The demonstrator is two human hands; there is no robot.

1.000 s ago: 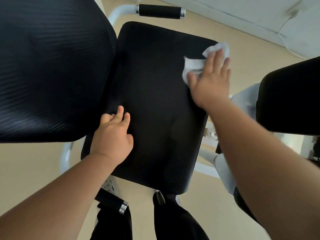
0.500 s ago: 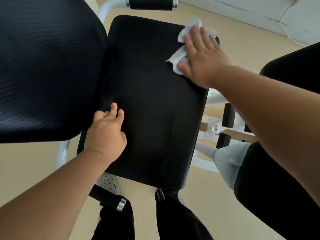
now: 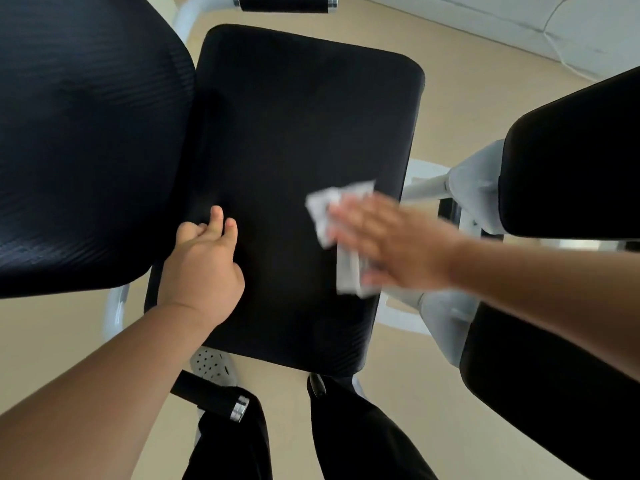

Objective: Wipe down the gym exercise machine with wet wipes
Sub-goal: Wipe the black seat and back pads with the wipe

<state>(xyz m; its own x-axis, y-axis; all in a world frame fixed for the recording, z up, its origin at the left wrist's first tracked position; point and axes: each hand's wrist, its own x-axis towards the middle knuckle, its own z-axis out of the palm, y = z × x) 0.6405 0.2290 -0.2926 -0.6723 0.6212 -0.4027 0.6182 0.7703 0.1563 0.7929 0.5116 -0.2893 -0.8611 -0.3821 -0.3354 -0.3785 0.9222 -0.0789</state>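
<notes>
The right hand (image 3: 391, 244) presses straight fingers on the wet wipe (image 3: 322, 206), likely soft and floppy so best pinned flat, on the black seat pad (image 3: 294, 116) near its right side; the left hand (image 3: 204, 268) rests there loosely, empty.

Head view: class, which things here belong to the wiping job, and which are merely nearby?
Job: wet wipe; right hand pressing it; black seat pad; left hand resting on the pad.
Nearby: perforated white shoe; beige floor.
</notes>
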